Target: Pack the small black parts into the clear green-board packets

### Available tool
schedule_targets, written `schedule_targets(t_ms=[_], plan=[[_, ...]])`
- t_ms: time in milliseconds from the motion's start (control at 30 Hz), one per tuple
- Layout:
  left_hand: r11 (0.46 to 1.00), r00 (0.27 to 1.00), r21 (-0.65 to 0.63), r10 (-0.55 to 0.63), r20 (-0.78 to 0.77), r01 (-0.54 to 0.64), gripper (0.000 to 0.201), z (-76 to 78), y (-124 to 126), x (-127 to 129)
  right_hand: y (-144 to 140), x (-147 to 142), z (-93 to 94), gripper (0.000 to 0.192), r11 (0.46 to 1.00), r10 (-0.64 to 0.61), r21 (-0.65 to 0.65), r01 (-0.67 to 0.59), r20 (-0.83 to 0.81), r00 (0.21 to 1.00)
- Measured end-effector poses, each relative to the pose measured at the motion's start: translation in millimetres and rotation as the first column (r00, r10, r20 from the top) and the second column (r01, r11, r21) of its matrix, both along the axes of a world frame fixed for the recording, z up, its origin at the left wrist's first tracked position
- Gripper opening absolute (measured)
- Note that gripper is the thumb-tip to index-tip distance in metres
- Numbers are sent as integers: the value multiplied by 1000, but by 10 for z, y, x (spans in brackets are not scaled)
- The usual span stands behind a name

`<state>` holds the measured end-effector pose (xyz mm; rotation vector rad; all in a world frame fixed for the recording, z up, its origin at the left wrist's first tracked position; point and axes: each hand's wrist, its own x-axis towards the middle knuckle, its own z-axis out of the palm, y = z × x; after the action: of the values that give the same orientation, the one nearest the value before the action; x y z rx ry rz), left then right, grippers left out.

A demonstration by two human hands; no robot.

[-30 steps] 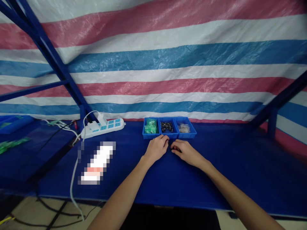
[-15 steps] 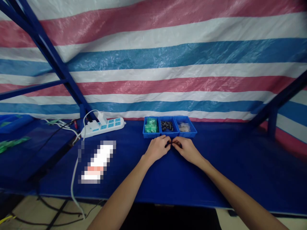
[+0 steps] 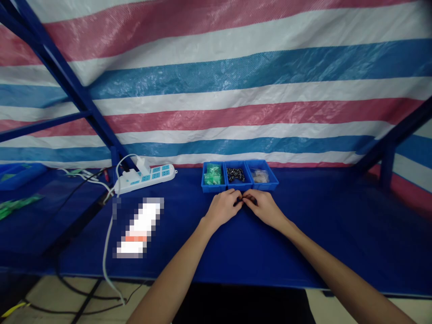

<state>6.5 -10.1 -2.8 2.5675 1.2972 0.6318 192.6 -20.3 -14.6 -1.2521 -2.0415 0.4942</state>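
A dark blue tabletop fills the lower half of the view, its front edge running along the bottom, with pale floor and loose black cables showing beneath the left front corner. Behind the table hangs a striped tarp in bands of pink, white and blue, and blue metal frame bars slant across it at the left and right.

Along the back edge, near the middle, sit three small blue trays side by side: the left tray holds green parts, the middle tray holds small black parts, and the right tray holds pale, clear bits. A white power strip with blue sockets lies near the back edge to the left of the trays, a white plug in it and its cord trailing over the front edge. A blurred white object lies on the left part of the tabletop.

The left hand and the right hand rest on the tabletop just in front of the middle tray, fingertips meeting. Both hands have their fingers curled and pinched together; whatever they pinch between them is too small to make out.

A second blue surface at the far left carries green items.
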Motion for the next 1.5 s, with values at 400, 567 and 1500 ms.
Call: schedule_targets(t_ms=[400,567,1500], plan=[[997,999,71,-17,-36,19,15,-19,8,3,62,-19,49,15,999,-48,24,49,-51,998],[995,999,102,6,-38,-2,13,-25,2,29,16,-29,95,17,999,-36,-12,35,-127,991],[995,982,97,-20,187,2,21,-1,-32,18,9,-29,34,16,994,-99,-58,90,-169,981]])
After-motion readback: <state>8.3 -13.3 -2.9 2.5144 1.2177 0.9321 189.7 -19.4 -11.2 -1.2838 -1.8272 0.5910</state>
